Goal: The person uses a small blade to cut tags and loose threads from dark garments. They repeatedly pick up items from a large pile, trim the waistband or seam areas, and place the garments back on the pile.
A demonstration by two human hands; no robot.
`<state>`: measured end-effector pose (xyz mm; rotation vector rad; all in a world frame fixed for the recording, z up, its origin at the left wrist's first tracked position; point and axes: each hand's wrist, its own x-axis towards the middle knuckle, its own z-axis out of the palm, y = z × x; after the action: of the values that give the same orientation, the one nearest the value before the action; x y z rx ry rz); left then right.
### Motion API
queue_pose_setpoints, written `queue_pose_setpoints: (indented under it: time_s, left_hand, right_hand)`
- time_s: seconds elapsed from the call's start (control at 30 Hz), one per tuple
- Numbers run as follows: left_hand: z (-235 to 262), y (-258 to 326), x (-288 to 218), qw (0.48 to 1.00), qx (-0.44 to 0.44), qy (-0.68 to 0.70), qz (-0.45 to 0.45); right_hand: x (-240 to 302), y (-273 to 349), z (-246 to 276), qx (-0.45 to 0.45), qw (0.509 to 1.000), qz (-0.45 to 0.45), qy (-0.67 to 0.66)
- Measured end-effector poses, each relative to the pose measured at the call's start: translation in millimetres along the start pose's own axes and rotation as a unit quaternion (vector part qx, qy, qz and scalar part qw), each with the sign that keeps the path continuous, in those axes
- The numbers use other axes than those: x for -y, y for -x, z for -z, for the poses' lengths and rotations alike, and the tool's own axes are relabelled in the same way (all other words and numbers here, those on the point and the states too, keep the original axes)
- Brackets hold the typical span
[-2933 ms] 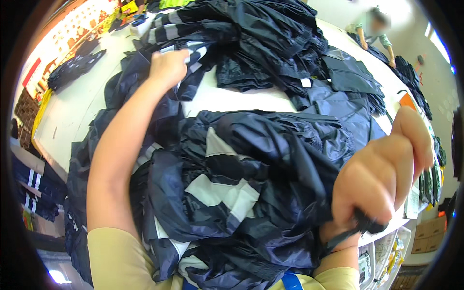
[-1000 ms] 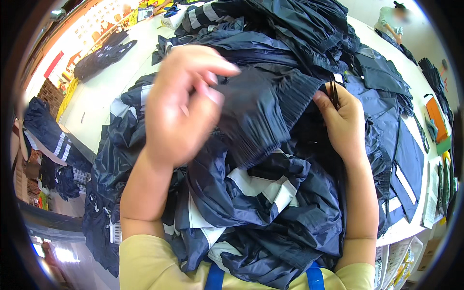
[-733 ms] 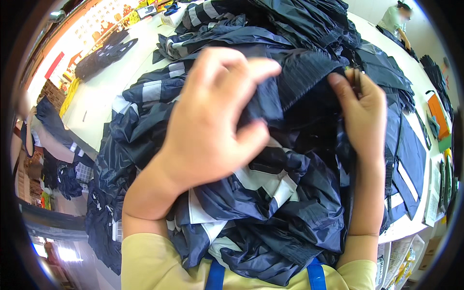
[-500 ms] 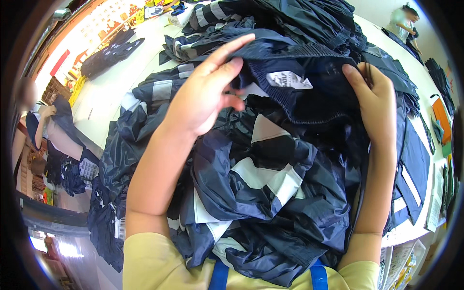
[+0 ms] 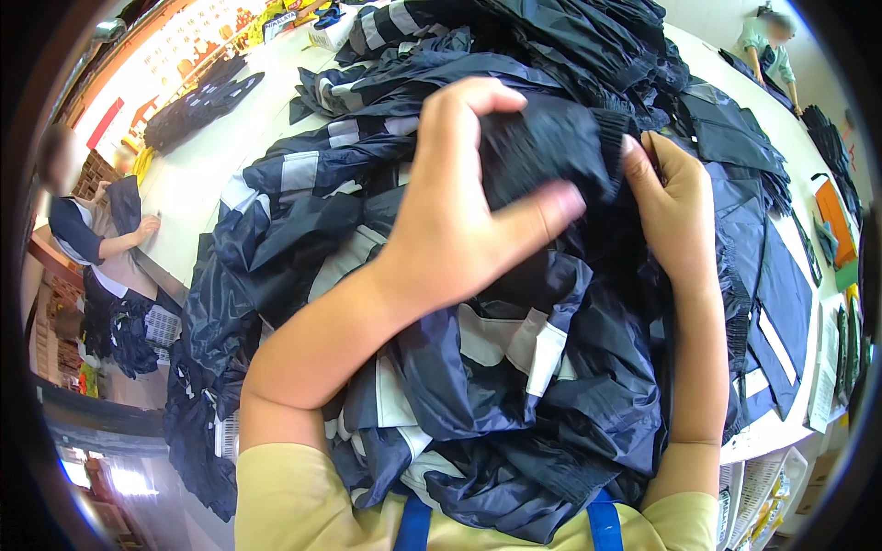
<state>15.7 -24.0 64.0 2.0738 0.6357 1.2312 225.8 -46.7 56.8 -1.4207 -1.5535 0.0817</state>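
A dark navy garment [image 5: 551,151] with a ribbed elastic edge is bunched up between my hands, its cloth blurred by motion. My left hand [image 5: 455,207] is wrapped around the bunch from the left, fingers over its far side and thumb stretched along its near side. At the garment's right end, my right hand [image 5: 675,184] pinches the elastic edge between thumb and fingers. Under my hands, navy cloth with white and grey panels [image 5: 514,344] lies in loose folds, coming down to my lap. Where one piece ends and another begins I cannot tell.
Heaped dark garments [image 5: 579,37] lie beyond my hands, and flat dark pieces [image 5: 776,321] at the right. More dark garments [image 5: 202,106] rest on the white table [image 5: 170,197]. One person [image 5: 92,230] handles cloth at the left; another person [image 5: 772,50] stands far right.
My left hand has swung right and closer to my right hand, which shifted slightly left. The elastic opening, spread wide before, is now gathered together, and its white label no longer shows.
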Motion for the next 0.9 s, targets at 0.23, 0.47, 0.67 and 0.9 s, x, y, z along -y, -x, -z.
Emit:
queue_pose_setpoints:
  time_s: [0.23, 0.47, 0.67, 0.9]
  left_hand:
    - [9.4, -8.7, 15.0, 0.759, -0.062, 0.614, 0.208]
    - [-16.3, 17.2, 37.5, 0.735, 0.003, 0.624, 0.266]
    - [-10.5, 19.9, 37.5, 0.766, 0.033, 0.574, 0.288]
    - [-10.1, 23.3, 22.9, 0.771, -0.009, 0.597, 0.223]
  right_hand:
    - [-2.5, -17.7, 11.4, -0.032, 0.999, -0.021, 0.004]
    - [-61.2, -30.6, -33.9, 0.156, 0.946, -0.058, 0.278]
    - [-68.3, -18.6, -41.3, 0.180, 0.937, -0.089, 0.285]
    - [-16.5, -7.1, 18.8, -0.056, 0.997, 0.024, 0.049]
